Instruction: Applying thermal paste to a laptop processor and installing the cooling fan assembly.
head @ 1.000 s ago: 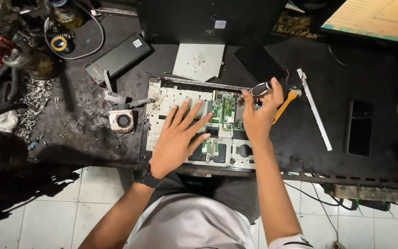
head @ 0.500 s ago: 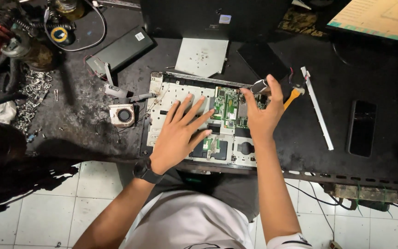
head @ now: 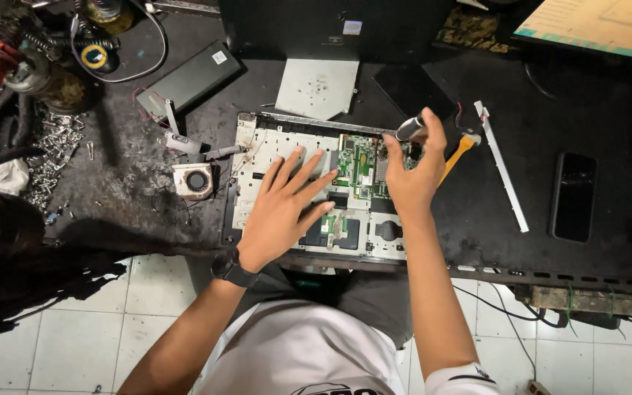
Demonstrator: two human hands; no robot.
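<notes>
An opened laptop base (head: 257, 150) lies on the black workbench, its green circuit board (head: 358, 164) exposed. My left hand (head: 283, 208) rests flat on the base with fingers spread, a black watch on its wrist. My right hand (head: 412, 172) is over the board's right side and grips a screwdriver (head: 409, 129) with a dark and silver handle, tip pointing down at the board.
A small cooling fan (head: 194, 181) and loose metal parts lie left of the laptop. A grey plate (head: 317, 88), a black battery pack (head: 192, 77), a yellow-handled tool (head: 459, 152), a white strip (head: 502, 168) and a dark phone (head: 573, 196) surround it. Screws are piled at far left (head: 53, 146).
My right hand with the screwdriver has shifted slightly over the board's right side. My left hand stays spread on the laptop base.
</notes>
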